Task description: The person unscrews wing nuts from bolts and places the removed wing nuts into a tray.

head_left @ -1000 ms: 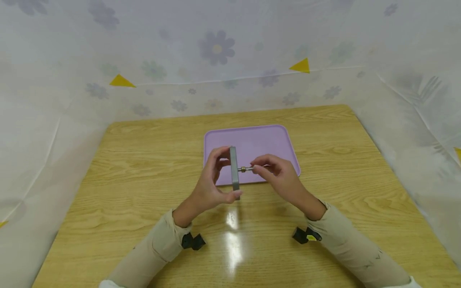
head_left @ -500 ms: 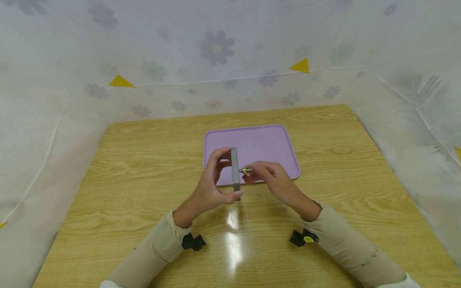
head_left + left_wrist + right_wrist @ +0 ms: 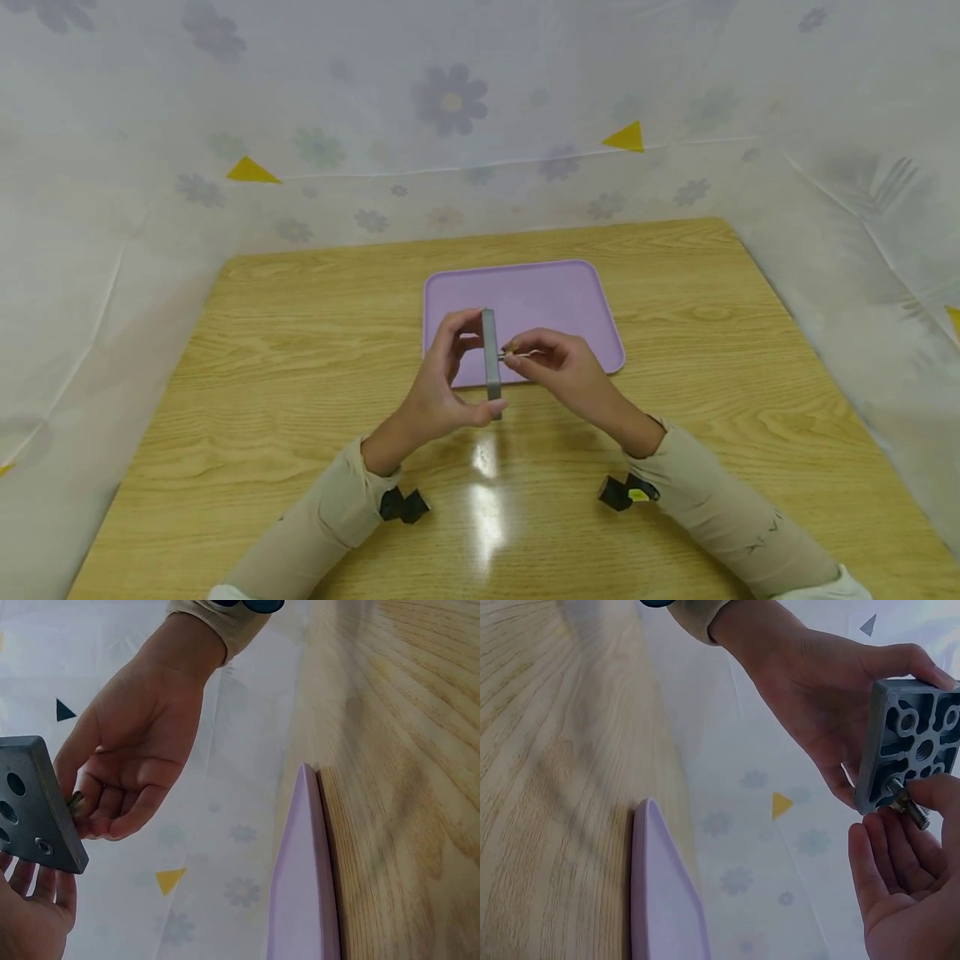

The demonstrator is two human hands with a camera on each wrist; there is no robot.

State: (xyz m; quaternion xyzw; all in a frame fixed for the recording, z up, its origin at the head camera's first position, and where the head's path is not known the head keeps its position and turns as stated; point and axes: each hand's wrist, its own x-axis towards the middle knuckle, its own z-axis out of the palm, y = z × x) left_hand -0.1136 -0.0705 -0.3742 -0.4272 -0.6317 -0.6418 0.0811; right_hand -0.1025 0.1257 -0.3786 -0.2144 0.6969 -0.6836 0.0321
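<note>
My left hand [image 3: 431,387] holds a square grey metal plate [image 3: 491,354] upright by its edges, thumb at the bottom and fingers at the top. In the right wrist view the plate's ribbed face shows several round holes. A threaded bolt [image 3: 913,811] sticks out of one corner hole on that face. On the plate's smooth face, the bolt's end [image 3: 43,846] sits in the corner hole. My right hand [image 3: 577,375] pinches a small brass-coloured nut [image 3: 510,353] on the bolt, close to the plate. The fingertips partly hide the nut.
Beneath and behind the hands a purple tray [image 3: 517,267] lies on the wooden table [image 3: 315,333]. Pale flowered sheeting [image 3: 360,100] with yellow triangles surrounds the table at the back and sides. Each wrist carries a black camera [image 3: 403,504].
My right hand has moved left along the bolt, from its free end to the nut, and its fingers have shifted around the nut. The left hand and plate stay almost still.
</note>
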